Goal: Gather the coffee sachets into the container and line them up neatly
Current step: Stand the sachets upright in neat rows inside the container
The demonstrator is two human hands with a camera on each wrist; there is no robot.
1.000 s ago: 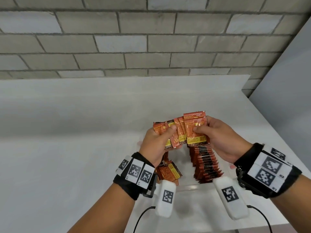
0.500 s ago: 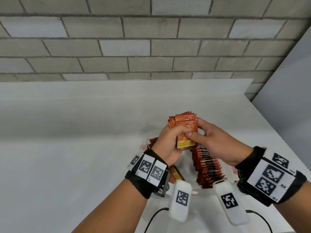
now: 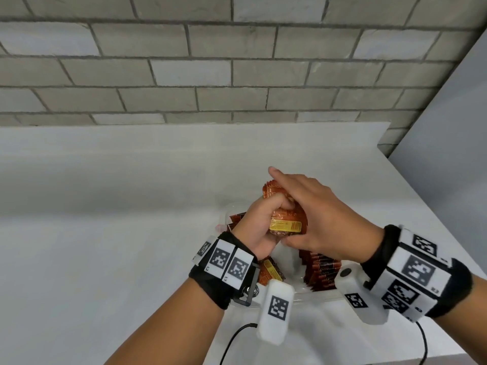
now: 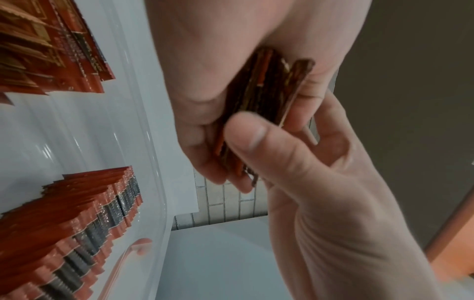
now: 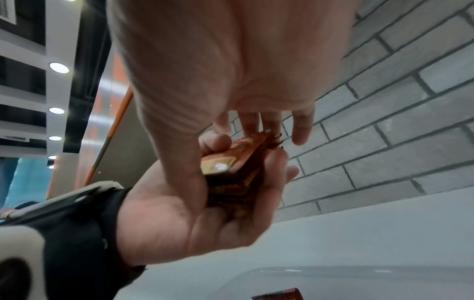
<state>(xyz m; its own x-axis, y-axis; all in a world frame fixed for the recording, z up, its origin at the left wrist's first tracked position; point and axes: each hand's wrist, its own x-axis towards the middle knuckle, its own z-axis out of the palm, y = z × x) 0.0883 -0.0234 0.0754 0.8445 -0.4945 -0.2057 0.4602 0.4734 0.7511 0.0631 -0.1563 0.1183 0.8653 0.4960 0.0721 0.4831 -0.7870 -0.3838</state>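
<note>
Fingers of the left hand curl round a squared-up bundle of orange foil sachets, the thumb pressing its front, so the crimped edges stand together in the palm. Against the bundle's right side the right hand lies with fingers straight and slightly spread along the top edge, its thumb at the bottom, clamping nothing. A yellow label panel shows on the front sachet; its print is too blurred to read. Both hands hover above a clear, glossy plastic container with rounded corners. Inside, a tidy row of sachets stands at the right, serrated tops overlapping, grey bands showing; looser sachets lie at the left, with bare floor between. Around it the white table spreads wide, ending at a grey brick wall.
</note>
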